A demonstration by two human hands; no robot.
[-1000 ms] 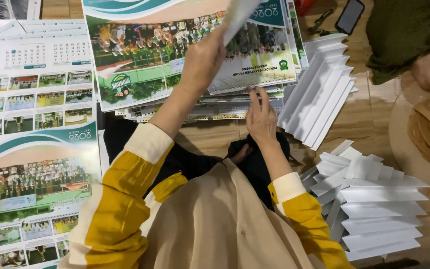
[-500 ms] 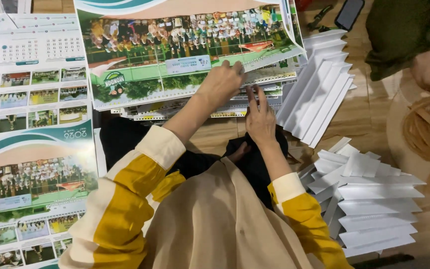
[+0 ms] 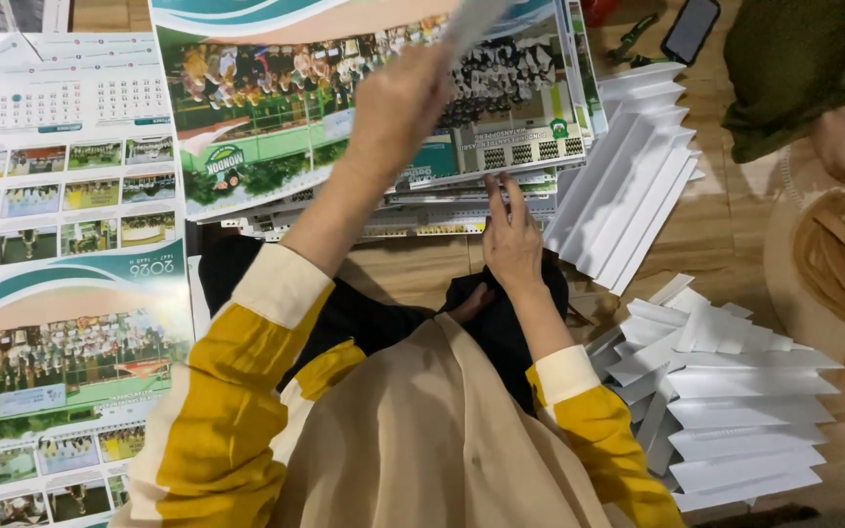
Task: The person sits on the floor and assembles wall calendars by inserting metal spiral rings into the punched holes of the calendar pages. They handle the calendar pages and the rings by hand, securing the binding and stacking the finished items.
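Two hands (image 3: 462,166) on glossy calendar sheets (image 3: 276,147)

Glossy paper calendar sheets (image 3: 364,108), wood floor (image 3: 413,269)

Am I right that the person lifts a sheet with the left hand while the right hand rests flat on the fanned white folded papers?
Not quite. In the head view the left hand does lift a sheet, but the right hand rests on the stack of printed calendar sheets, not on the white folded papers beside it.

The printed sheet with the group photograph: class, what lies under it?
Under the top printed sheet a stack of similar sheets shows only its edges; their faces are covered. The right hand presses those edges.
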